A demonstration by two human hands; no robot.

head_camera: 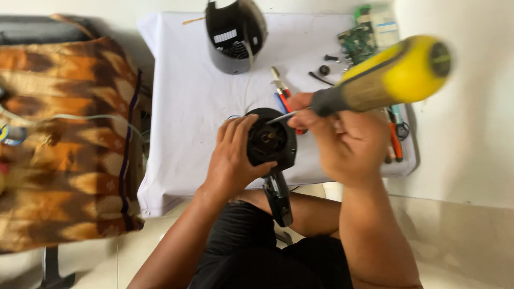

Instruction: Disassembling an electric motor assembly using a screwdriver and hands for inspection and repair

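My left hand [233,155] grips a round black appliance part [274,141] with a handle hanging below it, held just over the near edge of the white-covered table [187,96]. My right hand [342,142] holds a screwdriver [385,77] with a yellow and black handle. Its metal tip points left into the top of the black part.
A black cylindrical housing [235,35] stands at the table's far side. A green circuit board [356,43], screws [324,69] and red-handled pliers [393,139] lie on the right. A brown patterned cloth [64,139] covers furniture to the left. My legs are under the table's edge.
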